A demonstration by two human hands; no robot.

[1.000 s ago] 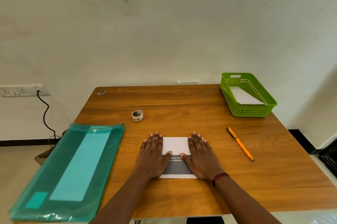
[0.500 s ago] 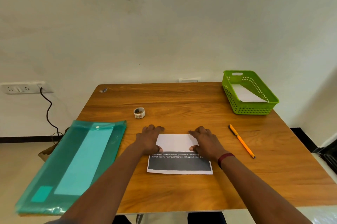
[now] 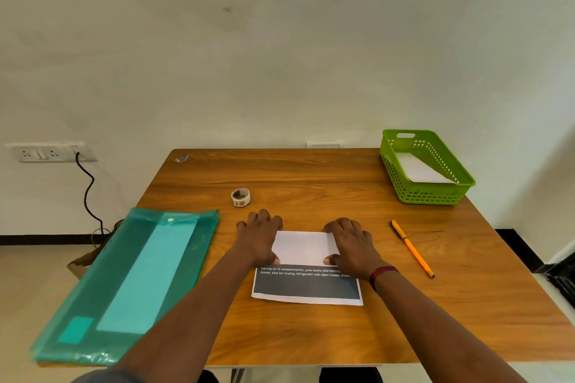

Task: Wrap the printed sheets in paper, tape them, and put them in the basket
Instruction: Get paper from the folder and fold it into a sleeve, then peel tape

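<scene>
The right hand (image 3: 353, 247) hides the line ends on the grey-banded printed sheet (image 3: 306, 287). A bluish speck (image 3: 181, 159) at the wooden table's (image 3: 311, 177) far corner is unidentifiable.

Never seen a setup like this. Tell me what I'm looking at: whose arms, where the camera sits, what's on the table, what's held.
No machine here: a person works with bare hands, and the view comes from a camera worn on the head, looking down. The left hand and right hand rest on a printed sheet whose far part is folded over, white side up; the thumbs press that flap. Nothing is lifted. Also on the table: a tape roll, an orange pen, a teal folder, and a green basket with white paper inside.
</scene>
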